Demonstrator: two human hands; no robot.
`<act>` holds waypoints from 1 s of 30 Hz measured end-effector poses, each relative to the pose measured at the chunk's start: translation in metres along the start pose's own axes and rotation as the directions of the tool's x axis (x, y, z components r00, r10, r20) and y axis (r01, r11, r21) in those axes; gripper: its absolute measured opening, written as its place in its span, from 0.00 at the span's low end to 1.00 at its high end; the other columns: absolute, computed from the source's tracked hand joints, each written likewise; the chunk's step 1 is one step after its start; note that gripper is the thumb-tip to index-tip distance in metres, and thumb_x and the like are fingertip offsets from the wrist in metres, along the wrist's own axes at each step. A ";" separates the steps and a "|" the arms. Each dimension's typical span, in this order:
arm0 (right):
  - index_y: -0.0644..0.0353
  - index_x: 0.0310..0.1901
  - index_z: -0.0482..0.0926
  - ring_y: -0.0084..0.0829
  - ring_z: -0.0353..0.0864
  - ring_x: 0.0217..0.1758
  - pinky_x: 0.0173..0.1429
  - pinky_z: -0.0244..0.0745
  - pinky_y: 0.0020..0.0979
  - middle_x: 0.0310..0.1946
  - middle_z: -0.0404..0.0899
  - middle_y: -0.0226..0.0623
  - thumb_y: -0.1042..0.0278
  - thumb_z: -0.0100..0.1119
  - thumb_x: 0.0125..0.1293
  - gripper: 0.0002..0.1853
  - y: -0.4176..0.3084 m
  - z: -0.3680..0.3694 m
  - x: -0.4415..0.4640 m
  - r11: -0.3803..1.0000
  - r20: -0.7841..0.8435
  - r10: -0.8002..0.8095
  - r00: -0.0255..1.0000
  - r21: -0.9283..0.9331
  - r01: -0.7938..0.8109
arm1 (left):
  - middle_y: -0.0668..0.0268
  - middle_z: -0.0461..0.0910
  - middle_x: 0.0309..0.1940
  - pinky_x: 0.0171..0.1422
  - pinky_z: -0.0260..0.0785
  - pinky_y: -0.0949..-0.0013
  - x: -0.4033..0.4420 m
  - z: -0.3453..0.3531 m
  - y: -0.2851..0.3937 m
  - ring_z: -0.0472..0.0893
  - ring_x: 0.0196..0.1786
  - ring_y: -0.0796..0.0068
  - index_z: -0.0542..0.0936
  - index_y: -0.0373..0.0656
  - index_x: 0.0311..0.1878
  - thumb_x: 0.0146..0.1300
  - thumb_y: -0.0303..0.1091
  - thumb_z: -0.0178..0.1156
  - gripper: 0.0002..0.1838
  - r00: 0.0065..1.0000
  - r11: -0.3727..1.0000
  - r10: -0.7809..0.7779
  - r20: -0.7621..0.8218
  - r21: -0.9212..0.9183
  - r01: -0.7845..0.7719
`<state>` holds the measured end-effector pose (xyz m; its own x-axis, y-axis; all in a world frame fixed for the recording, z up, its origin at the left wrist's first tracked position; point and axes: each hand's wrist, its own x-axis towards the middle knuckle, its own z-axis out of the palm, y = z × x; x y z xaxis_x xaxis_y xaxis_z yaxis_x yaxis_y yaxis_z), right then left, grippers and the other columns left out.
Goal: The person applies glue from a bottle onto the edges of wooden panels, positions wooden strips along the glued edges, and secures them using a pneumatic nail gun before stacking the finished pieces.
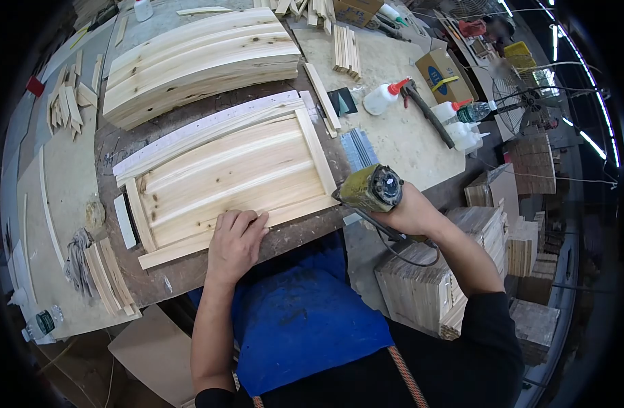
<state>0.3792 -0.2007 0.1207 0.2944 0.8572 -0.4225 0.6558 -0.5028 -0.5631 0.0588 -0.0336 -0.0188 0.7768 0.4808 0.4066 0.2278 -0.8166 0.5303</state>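
One stained workbench [291,233], timber stacks [415,280] nearby, one panel [230,178], your left hand [235,243] unclenched atop, right hand [414,212] gripping one power tool [365,190].

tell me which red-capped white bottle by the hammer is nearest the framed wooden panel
The white bottle between the framed wooden panel and the hammer; the other red-capped bottle is beyond the hammer, beside the green-labelled bottle.

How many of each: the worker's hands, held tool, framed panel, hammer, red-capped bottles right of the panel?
Hands (left, right): 2
Held tool: 1
Framed panel: 1
Hammer: 1
Red-capped bottles, one each side of the hammer: 2
Total: 7
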 end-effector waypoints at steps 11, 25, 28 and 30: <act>0.63 0.55 0.89 0.45 0.93 0.54 0.60 0.85 0.41 0.49 0.92 0.50 0.63 0.78 0.65 0.20 0.014 -0.022 -0.002 0.995 -0.192 0.095 0.977 0.052 -0.087 | 0.62 0.84 0.48 0.59 0.74 0.55 -0.001 0.001 0.000 0.80 0.52 0.56 0.90 0.43 0.57 0.61 0.31 0.76 0.19 1.000 1.000 0.004 -0.008 -0.002 -0.004; 0.66 0.75 0.70 0.68 0.85 0.60 0.65 0.80 0.56 0.56 0.85 0.68 0.66 0.71 0.66 0.36 0.145 -0.007 0.063 0.915 -0.717 0.053 0.695 -0.244 -0.321 | 0.64 0.83 0.47 0.59 0.74 0.55 -0.001 -0.002 0.000 0.81 0.52 0.58 0.89 0.43 0.56 0.62 0.31 0.75 0.19 1.000 1.000 0.015 -0.010 0.000 -0.015; 0.71 0.74 0.70 0.66 0.87 0.55 0.62 0.81 0.57 0.54 0.85 0.68 0.65 0.72 0.67 0.37 0.118 0.001 0.056 0.883 -0.656 0.183 0.733 -0.219 -0.416 | 0.64 0.83 0.47 0.59 0.74 0.55 -0.002 -0.004 0.000 0.81 0.52 0.58 0.89 0.43 0.56 0.62 0.31 0.75 0.19 1.000 1.000 0.005 0.001 0.003 -0.005; 0.72 0.73 0.71 0.62 0.86 0.56 0.63 0.81 0.55 0.57 0.82 0.66 0.66 0.72 0.70 0.34 0.098 0.007 0.051 0.815 -0.674 -0.221 0.705 -0.525 -0.247 | 0.64 0.83 0.47 0.59 0.74 0.55 -0.001 -0.004 0.001 0.81 0.52 0.59 0.89 0.43 0.56 0.62 0.32 0.75 0.19 1.000 1.000 -0.004 0.015 -0.010 0.004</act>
<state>0.4534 -0.2075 0.0387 0.5313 0.7906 0.3045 0.8265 -0.5626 0.0185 0.0561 -0.0338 -0.0159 0.7847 0.4794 0.3930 0.2255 -0.8113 0.5393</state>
